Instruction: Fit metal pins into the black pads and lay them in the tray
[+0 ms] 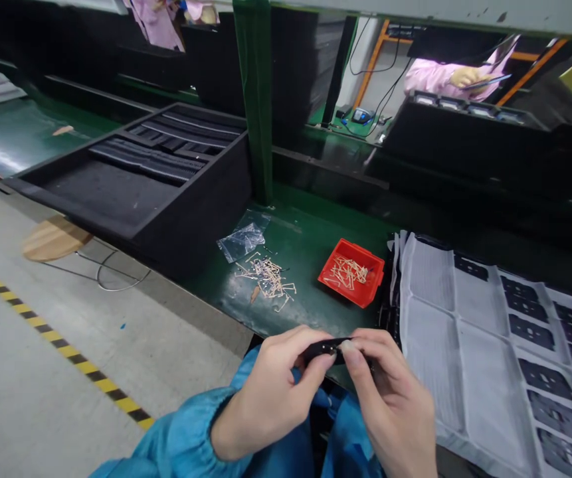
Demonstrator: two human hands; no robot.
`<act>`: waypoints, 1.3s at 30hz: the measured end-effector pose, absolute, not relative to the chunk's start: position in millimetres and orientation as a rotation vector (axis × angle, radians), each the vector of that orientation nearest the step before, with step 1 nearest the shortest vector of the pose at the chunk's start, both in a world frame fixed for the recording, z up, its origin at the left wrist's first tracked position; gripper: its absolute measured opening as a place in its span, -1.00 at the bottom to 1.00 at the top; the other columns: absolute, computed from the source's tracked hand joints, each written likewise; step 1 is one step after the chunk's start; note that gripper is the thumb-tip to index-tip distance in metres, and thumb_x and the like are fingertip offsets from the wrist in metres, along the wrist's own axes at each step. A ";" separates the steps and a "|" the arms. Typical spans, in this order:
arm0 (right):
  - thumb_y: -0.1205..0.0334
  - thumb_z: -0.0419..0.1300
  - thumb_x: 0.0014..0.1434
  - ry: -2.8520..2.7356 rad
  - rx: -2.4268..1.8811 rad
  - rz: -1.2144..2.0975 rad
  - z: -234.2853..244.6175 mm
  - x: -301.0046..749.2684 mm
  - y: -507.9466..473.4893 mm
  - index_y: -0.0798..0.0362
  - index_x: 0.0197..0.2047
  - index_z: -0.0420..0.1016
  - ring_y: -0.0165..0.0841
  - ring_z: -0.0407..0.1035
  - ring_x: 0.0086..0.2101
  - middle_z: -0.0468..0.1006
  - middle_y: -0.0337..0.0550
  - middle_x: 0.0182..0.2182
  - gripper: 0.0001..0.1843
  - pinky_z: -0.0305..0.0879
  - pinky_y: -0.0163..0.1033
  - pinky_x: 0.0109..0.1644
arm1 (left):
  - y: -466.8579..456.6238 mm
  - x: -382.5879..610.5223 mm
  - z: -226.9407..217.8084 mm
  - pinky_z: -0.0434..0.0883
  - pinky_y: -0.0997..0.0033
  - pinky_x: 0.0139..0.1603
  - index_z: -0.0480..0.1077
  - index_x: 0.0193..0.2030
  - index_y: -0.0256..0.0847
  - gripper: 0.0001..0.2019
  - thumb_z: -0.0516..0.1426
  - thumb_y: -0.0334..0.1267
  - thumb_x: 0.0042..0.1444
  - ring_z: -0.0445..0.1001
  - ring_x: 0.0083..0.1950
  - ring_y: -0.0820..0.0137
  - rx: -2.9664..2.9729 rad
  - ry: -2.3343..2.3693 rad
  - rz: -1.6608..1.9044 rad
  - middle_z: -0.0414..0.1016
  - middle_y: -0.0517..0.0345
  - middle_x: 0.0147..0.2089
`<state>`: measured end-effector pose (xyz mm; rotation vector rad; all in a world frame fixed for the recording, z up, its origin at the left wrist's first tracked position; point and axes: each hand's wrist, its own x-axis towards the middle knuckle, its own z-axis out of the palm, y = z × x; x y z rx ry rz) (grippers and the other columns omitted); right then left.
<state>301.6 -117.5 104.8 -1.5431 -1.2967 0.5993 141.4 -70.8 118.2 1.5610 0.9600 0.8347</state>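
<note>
Between my two hands, above my lap at the bench edge, is a small black plastic part (321, 348). My left hand (286, 382) grips its left end with thumb and fingers. My right hand (390, 392) is closed on its right side, the thumb pressing near the middle. The fingers hide much of the part. Just beyond lie a loose pile of thin pale strips (270, 277) and a red bin (376, 282) with more strips (348, 271) in it. Right of my hands, a tray (430, 325) with white lining holds several flat black parts (545, 378).
A large black box (206, 199) with black strips inside stands at the left. A clear plastic bag (243, 240) lies beside it on the green bench (310, 229). A green post (256, 99) rises behind. Co-workers in pink sleeves (430, 78) sit across. A wooden stool (56, 238) stands left.
</note>
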 end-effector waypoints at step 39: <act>0.35 0.35 0.27 -0.993 -1.454 0.408 105.0 282.3 -133.6 -0.04 0.02 0.58 -0.36 0.67 -0.24 0.73 -0.15 -0.17 -0.74 0.64 -0.37 -0.12 | -91.8 156.9 117.4 0.42 0.46 -0.20 0.06 0.37 0.01 -0.67 -0.17 -0.33 0.55 0.38 -0.34 0.46 1.641 0.943 1.058 0.32 0.26 -0.28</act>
